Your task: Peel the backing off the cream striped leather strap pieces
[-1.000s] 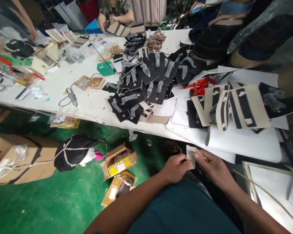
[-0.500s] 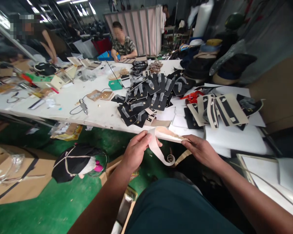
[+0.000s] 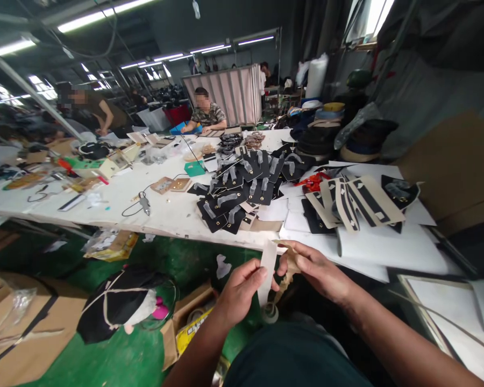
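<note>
My left hand [image 3: 242, 287] pinches a pale strip [image 3: 268, 260] between thumb and fingers, just in front of the table edge. The strip stands nearly upright, and its lower end curls into a loose coil [image 3: 270, 313]. Close beside it, my right hand [image 3: 320, 271] grips crumpled tan backing paper [image 3: 291, 263], part of which dangles below the fingers. Whether the paper still joins the strip at its top I cannot tell. Beyond my hands, black flat pieces [image 3: 226, 200] with metal fittings and plastic-wrapped parts lie in a heap on the white table [image 3: 169, 217].
Beige pieces with black bands [image 3: 371, 201] lie on white sheets at the right. A small hand tool [image 3: 144, 204] with a cord rests near open wooden boxes [image 3: 171, 185]. Cartons [image 3: 24, 322] and a black bundle [image 3: 113, 301] are on the green floor. Two people work across the table.
The view has tilted up. My right hand has come nearer my left, and the tan paper is now crumpled in it. The pale strip has turned more upright.
</note>
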Motion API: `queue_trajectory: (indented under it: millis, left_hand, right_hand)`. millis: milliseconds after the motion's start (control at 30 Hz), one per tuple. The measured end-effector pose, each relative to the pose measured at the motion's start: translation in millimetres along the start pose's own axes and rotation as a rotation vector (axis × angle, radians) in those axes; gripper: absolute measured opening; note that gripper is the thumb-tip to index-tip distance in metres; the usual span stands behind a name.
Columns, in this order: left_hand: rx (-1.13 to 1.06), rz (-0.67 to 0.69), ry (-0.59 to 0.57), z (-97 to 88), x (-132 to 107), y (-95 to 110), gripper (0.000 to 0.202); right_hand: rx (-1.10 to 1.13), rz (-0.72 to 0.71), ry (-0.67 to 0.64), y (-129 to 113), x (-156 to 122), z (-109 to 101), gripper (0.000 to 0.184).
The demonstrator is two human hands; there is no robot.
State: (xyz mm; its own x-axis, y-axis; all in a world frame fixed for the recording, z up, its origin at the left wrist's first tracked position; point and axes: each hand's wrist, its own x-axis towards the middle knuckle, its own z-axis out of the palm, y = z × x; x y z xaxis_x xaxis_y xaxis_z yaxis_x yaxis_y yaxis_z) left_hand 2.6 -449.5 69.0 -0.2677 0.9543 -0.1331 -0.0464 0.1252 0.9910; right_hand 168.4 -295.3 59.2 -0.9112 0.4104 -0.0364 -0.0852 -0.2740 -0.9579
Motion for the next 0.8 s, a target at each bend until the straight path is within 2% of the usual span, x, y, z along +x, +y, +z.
queue_trajectory:
  millis: [100, 167, 300, 433, 567, 667, 800]
  left_hand:
    - [-0.077, -0.019, -0.008, 5.8, 6, -1, 0.035]
    - [-0.133, -0.007, 0.001, 10.0, 12, -2, 0.034]
    - [-0.23, 0.031, 0.085, 18.1, 21, -2, 0.043]
    - [-0.312, 0.074, 0.192, 20.2, 25, -3, 0.064]
    - [-0.348, 0.083, 0.138, 12.7, 24, -3, 0.054]
    - [-0.331, 0.088, 0.093, 5.6, 22, -1, 0.047]
    - [-0.342, 0.069, 0.073, -0.3, 19, 2, 0.048]
  right_hand:
    - [0.134, -0.015, -0.013, -6, 9, 8, 0.045]
    - [0.13, -0.04, 0.006, -9, 13, 10, 0.035]
    - [0.006, -0.048, 0.057, -13, 16, 11, 0.034]
    - [-0.183, -0.061, 0.028, -17, 16, 14, 0.035]
    - [-0.321, -0.095, -0.005, -20, 16, 20, 0.033]
    - [-0.427, -0.124, -0.084, -25, 17, 25, 0.036]
    - [-0.608, -0.153, -0.143, -33, 17, 31, 0.042]
